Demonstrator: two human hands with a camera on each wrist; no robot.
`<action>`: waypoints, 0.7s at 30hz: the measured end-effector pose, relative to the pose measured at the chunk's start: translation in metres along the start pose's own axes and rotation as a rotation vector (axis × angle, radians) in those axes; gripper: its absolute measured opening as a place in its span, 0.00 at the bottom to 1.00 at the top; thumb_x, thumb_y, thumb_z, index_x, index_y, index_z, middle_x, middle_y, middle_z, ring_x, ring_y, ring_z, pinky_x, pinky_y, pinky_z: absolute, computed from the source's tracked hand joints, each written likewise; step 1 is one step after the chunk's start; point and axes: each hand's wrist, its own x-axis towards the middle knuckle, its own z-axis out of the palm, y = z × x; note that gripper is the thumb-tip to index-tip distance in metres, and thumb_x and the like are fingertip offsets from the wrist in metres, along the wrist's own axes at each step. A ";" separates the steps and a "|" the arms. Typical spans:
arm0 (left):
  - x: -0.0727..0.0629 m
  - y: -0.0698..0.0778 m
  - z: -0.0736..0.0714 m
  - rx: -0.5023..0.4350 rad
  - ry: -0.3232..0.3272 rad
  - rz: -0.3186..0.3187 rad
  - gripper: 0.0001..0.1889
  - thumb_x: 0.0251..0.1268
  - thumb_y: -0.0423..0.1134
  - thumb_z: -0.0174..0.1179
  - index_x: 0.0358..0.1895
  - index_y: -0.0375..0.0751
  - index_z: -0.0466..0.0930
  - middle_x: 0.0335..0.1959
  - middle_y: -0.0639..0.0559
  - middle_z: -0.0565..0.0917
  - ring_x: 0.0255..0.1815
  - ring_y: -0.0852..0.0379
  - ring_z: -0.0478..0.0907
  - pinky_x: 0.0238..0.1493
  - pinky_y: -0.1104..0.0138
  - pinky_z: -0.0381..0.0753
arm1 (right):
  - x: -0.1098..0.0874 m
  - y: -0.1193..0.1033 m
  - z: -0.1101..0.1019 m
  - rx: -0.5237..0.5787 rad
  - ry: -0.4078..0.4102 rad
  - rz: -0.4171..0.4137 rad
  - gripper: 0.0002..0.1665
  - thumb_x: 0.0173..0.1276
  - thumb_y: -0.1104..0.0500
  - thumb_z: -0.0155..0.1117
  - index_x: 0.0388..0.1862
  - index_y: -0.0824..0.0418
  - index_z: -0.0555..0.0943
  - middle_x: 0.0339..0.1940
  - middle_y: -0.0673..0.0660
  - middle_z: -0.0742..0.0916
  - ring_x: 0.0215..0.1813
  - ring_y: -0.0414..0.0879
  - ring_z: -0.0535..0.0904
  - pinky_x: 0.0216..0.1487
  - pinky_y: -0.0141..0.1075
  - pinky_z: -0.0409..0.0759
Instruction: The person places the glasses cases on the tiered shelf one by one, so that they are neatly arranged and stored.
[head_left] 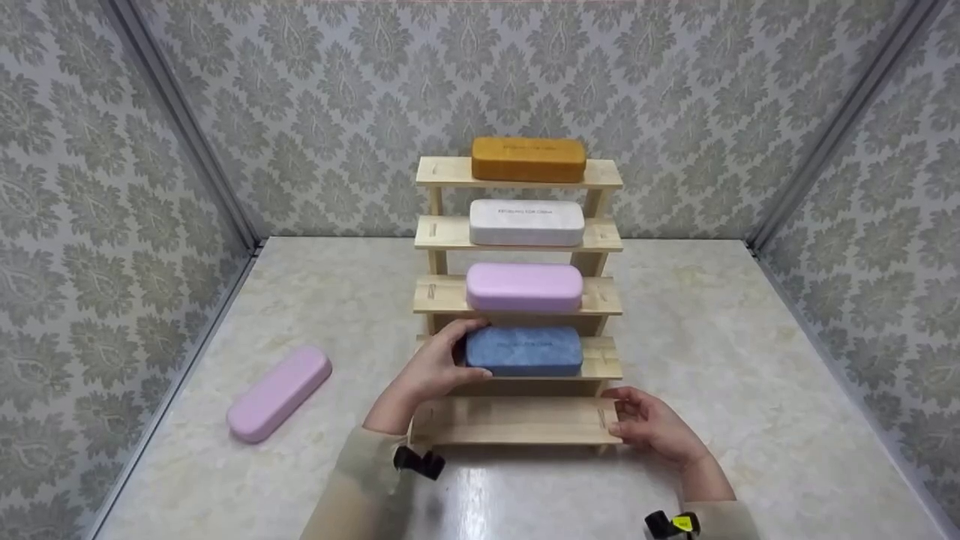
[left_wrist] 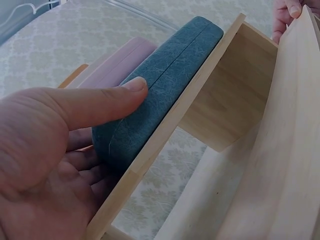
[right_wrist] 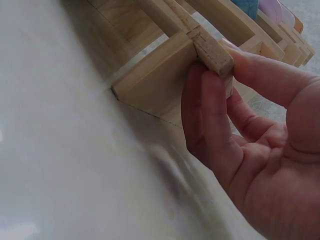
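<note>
A blue glasses case [head_left: 524,351] lies lengthwise on the second-lowest board of a stepped wooden rack [head_left: 517,420]. At its left end my left hand [head_left: 431,365] grips it, thumb along the front [left_wrist: 134,84] and fingers behind. My right hand [head_left: 660,429] pinches the right end of the lowest board, and in the right wrist view the thumb and fingers of the right hand [right_wrist: 260,135] close on either face of that wood. Directly above the blue case sits a pink glasses case [head_left: 524,287], with a white glasses case [head_left: 526,223] and an orange-brown glasses case [head_left: 528,160] on the higher boards.
Another pink glasses case [head_left: 279,394] lies slantwise on the marbled table [head_left: 750,360], left of the rack. Patterned panels [head_left: 337,112] enclose the table at the back and both sides, with metal strips [head_left: 187,135] along the corners.
</note>
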 end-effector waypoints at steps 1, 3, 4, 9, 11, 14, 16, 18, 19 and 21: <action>0.000 0.000 0.000 -0.001 0.002 0.008 0.38 0.51 0.32 0.78 0.68 0.32 0.74 0.68 0.38 0.78 0.72 0.40 0.72 0.77 0.47 0.67 | 0.000 0.000 0.000 -0.002 0.000 0.002 0.40 0.69 0.66 0.67 0.73 0.77 0.60 0.57 0.57 0.84 0.51 0.43 0.85 0.47 0.32 0.87; -0.001 0.000 0.001 -0.004 0.006 0.018 0.38 0.52 0.32 0.78 0.69 0.32 0.73 0.68 0.37 0.77 0.72 0.40 0.72 0.77 0.46 0.67 | 0.000 0.000 0.000 -0.003 -0.002 0.002 0.39 0.69 0.66 0.67 0.73 0.76 0.60 0.57 0.56 0.84 0.50 0.42 0.84 0.43 0.30 0.86; -0.001 0.000 0.001 -0.006 0.007 0.023 0.38 0.52 0.32 0.78 0.69 0.32 0.73 0.68 0.37 0.77 0.72 0.40 0.72 0.77 0.46 0.66 | 0.000 0.000 -0.001 -0.001 -0.006 -0.001 0.39 0.69 0.66 0.67 0.73 0.76 0.60 0.57 0.55 0.84 0.50 0.42 0.84 0.43 0.30 0.85; -0.004 0.000 -0.001 -0.014 0.017 0.023 0.40 0.52 0.32 0.78 0.71 0.30 0.71 0.70 0.36 0.76 0.74 0.39 0.70 0.79 0.46 0.64 | 0.000 0.002 -0.001 0.014 -0.022 -0.013 0.38 0.70 0.67 0.65 0.73 0.75 0.61 0.56 0.54 0.83 0.50 0.42 0.84 0.42 0.29 0.84; -0.005 -0.001 -0.002 -0.029 0.020 0.015 0.41 0.52 0.32 0.78 0.71 0.30 0.70 0.70 0.36 0.75 0.75 0.39 0.69 0.79 0.47 0.64 | 0.001 0.002 -0.001 0.027 -0.026 -0.012 0.37 0.70 0.67 0.65 0.73 0.75 0.61 0.57 0.54 0.83 0.51 0.42 0.84 0.43 0.29 0.85; -0.008 -0.002 -0.005 -0.082 0.018 0.002 0.41 0.53 0.31 0.77 0.72 0.28 0.69 0.72 0.34 0.73 0.76 0.38 0.68 0.79 0.48 0.65 | 0.000 0.002 -0.001 0.042 -0.028 -0.004 0.38 0.71 0.67 0.65 0.74 0.75 0.60 0.57 0.54 0.83 0.52 0.44 0.85 0.46 0.31 0.87; -0.010 -0.002 -0.008 -0.129 0.010 0.004 0.40 0.55 0.29 0.75 0.72 0.27 0.68 0.72 0.32 0.72 0.76 0.36 0.67 0.78 0.49 0.67 | 0.000 0.002 0.000 0.049 -0.027 0.002 0.38 0.71 0.67 0.64 0.74 0.75 0.60 0.58 0.55 0.84 0.53 0.44 0.85 0.48 0.32 0.87; -0.013 -0.003 -0.010 -0.173 0.006 0.003 0.40 0.56 0.28 0.74 0.73 0.26 0.67 0.73 0.31 0.71 0.76 0.35 0.67 0.78 0.50 0.68 | 0.000 0.002 0.000 0.050 -0.025 0.003 0.38 0.71 0.67 0.64 0.74 0.75 0.60 0.58 0.56 0.84 0.53 0.45 0.85 0.49 0.33 0.87; -0.014 -0.004 -0.011 -0.186 0.006 0.005 0.39 0.57 0.27 0.74 0.73 0.26 0.67 0.73 0.31 0.71 0.76 0.35 0.67 0.77 0.50 0.68 | 0.000 0.001 0.000 0.050 -0.023 0.004 0.38 0.71 0.67 0.65 0.74 0.75 0.59 0.59 0.56 0.84 0.54 0.45 0.85 0.49 0.33 0.87; -0.017 -0.005 -0.013 -0.208 0.006 0.011 0.38 0.58 0.27 0.73 0.73 0.26 0.67 0.73 0.30 0.71 0.76 0.34 0.68 0.77 0.50 0.68 | 0.000 0.001 0.000 0.048 -0.022 0.003 0.39 0.71 0.67 0.65 0.74 0.75 0.59 0.59 0.56 0.83 0.54 0.45 0.85 0.50 0.34 0.88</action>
